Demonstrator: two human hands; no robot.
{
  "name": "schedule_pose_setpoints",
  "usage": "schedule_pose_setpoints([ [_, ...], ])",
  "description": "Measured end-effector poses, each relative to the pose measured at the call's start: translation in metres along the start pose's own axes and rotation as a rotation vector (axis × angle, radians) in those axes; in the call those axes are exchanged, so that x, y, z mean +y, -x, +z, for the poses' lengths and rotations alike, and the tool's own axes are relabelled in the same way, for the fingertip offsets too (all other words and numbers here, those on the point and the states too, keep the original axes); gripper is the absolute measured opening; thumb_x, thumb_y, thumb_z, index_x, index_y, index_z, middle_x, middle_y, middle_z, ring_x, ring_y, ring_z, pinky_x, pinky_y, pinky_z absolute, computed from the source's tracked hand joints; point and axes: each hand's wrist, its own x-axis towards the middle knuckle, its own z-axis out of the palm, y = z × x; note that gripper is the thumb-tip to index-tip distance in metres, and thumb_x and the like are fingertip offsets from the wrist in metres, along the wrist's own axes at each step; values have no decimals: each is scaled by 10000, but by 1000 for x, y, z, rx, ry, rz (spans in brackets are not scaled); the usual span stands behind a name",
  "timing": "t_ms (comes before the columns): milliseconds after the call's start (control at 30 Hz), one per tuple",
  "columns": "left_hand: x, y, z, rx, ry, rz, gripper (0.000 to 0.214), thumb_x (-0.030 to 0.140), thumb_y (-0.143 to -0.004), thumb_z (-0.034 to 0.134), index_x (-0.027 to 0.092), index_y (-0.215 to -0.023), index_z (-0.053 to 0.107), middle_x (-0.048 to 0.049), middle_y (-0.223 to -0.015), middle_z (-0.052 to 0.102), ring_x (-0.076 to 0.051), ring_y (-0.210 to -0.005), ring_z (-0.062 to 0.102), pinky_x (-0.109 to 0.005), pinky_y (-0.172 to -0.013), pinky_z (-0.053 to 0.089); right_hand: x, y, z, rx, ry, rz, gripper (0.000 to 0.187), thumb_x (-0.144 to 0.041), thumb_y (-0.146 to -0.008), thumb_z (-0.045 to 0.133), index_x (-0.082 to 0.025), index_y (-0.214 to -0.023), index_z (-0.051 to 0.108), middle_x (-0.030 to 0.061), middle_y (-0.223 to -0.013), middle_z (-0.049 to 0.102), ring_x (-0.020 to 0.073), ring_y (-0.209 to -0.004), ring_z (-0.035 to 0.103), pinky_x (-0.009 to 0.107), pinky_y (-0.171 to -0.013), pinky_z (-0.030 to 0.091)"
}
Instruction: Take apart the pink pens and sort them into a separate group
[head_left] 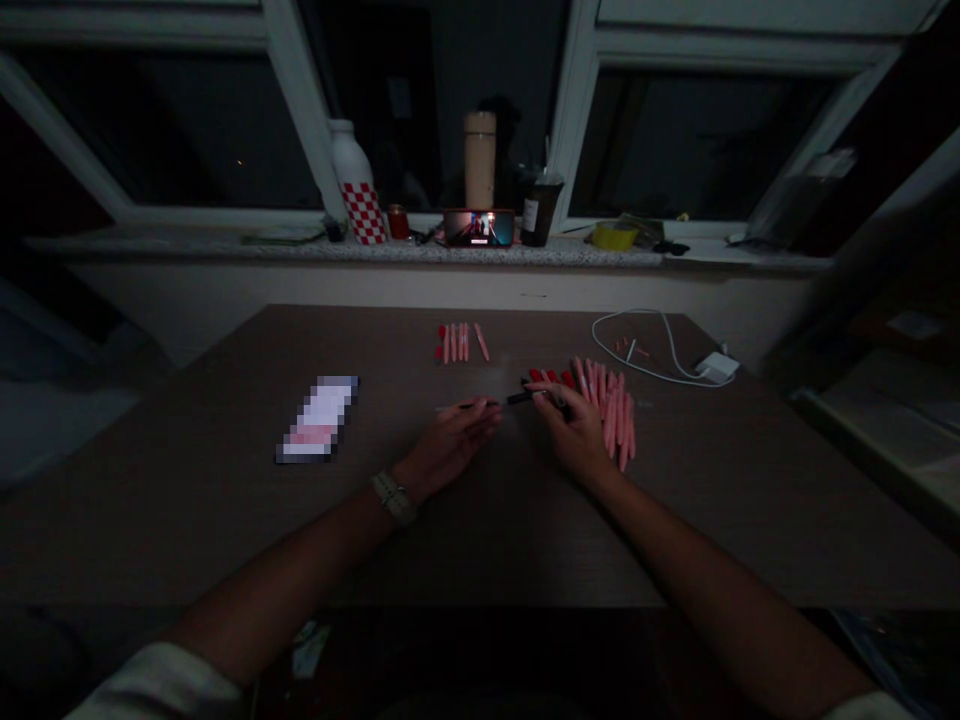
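Note:
My left hand [456, 442], with a watch on its wrist, is closed on a thin dark stick [475, 405] that looks like a pen part. Facing it from the right, my right hand [576, 428] pinches a short black tube [519, 398], which looks like a pen cap or barrel. The two pieces point at each other, and a pale tip shows between them; whether they touch I cannot tell. Beside and beyond my right hand lies a heap of pink pens [619, 415]. Several red pieces [568, 380] sit at its left edge, partly hidden by the fingers.
A short row of pink pens [455, 344] lies farther back. A phone [318, 418] with a lit, blurred screen is at left. A white charger [718, 367] and its cable lie at right. Bottles, a cup [541, 210] and a phone playing video [478, 228] line the windowsill.

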Motion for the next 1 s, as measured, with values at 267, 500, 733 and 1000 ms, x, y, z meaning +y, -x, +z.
schedule_pose_setpoints([
  [267,2,1,1,29,39,9,80,142,-898,592,116,-919,664,-77,-961,733,-105,-786,700,-171,-676,567,4,-1,1,41,-14,46,245,-350,-880,588,-217,-1046,709,55,-1069,716,213,-1042,638,363,-939,461],
  [500,3,4,5,24,-9,32,85,175,-882,627,122,-939,661,-69,-970,730,-96,-776,693,-170,-676,561,4,0,3,53,-81,101,258,-374,-869,605,-220,-1044,714,57,-1094,712,220,-1066,628,378,-969,439],
  [733,2,4,3,26,-29,51,93,176,-858,656,133,-938,674,-54,-971,718,-87,-765,678,-160,-652,547,5,1,4,34,-88,151,291,-405,-854,614,-213,-1046,718,56,-1086,715,228,-1072,625,391,-980,432],
  [1000,0,4,2,68,-105,80,190,227,-774,750,151,-939,694,-31,-892,697,-97,-718,659,-176,-582,520,10,4,9,10,-154,239,336,-436,-822,643,-202,-1049,726,55,-1053,726,242,-1032,640,381,-910,472],
])
